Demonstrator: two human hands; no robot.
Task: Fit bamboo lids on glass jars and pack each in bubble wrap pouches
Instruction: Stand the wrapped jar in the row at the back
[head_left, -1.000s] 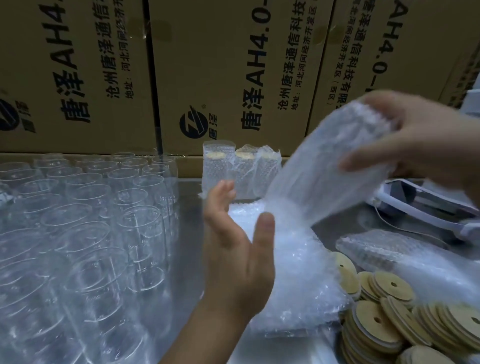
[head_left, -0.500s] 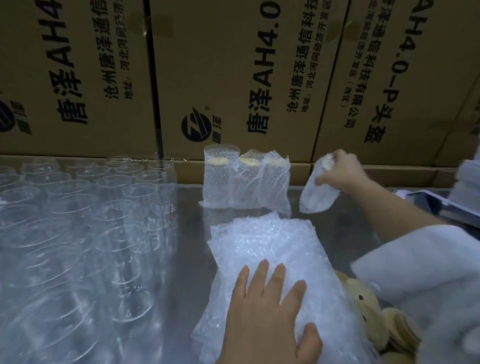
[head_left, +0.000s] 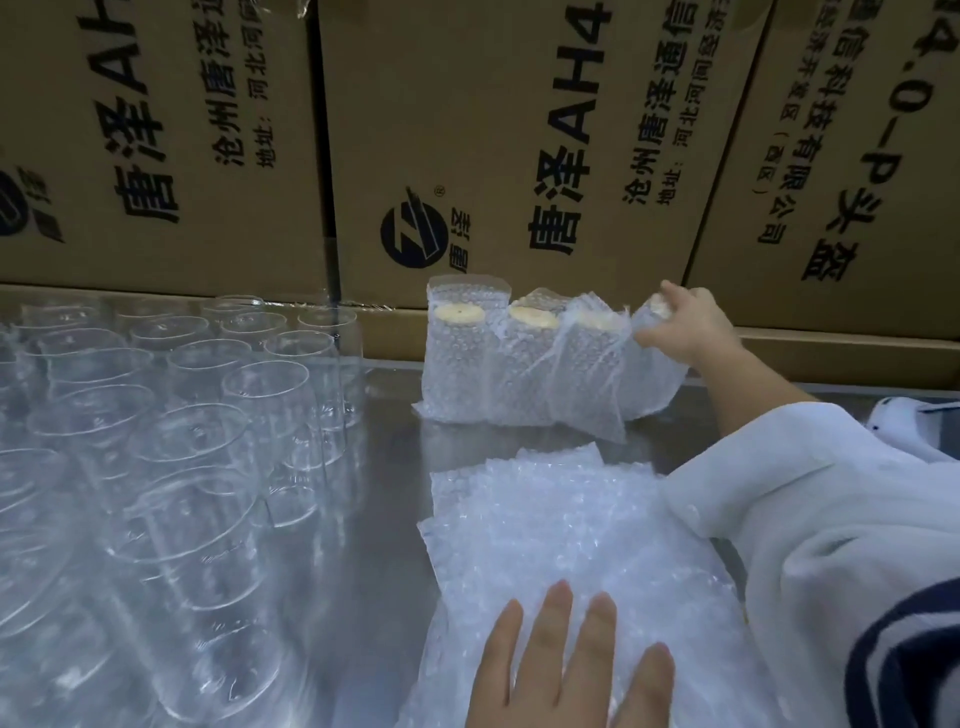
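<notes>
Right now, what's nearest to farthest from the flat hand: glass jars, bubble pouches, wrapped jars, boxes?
1. Bubble pouches: right under the left hand.
2. Glass jars: to its left.
3. Wrapped jars: back of the table.
4. Boxes: behind everything.

**My R hand on packed jar no. 4**

My R hand (head_left: 685, 327) holds the top of a packed jar (head_left: 652, 384), fingers curled over its bamboo lid (head_left: 660, 310). The jar leans a bit & touches the last of 3 packed jars (head_left: 460, 358) that stand in a row by the brown boxes (head_left: 493, 130) at the back. My L hand (head_left: 566, 670) lies flat, fingers straight, on the pile of bubble pouches (head_left: 545, 525) near me. On the left, lots of empty glass jars (head_left: 182, 415) stand close together, tops open, on the shiny metal table (head_left: 384, 467). My white sleeve (head_left: 805, 519) w/ a dark stripe covers the pile's right side.
</notes>
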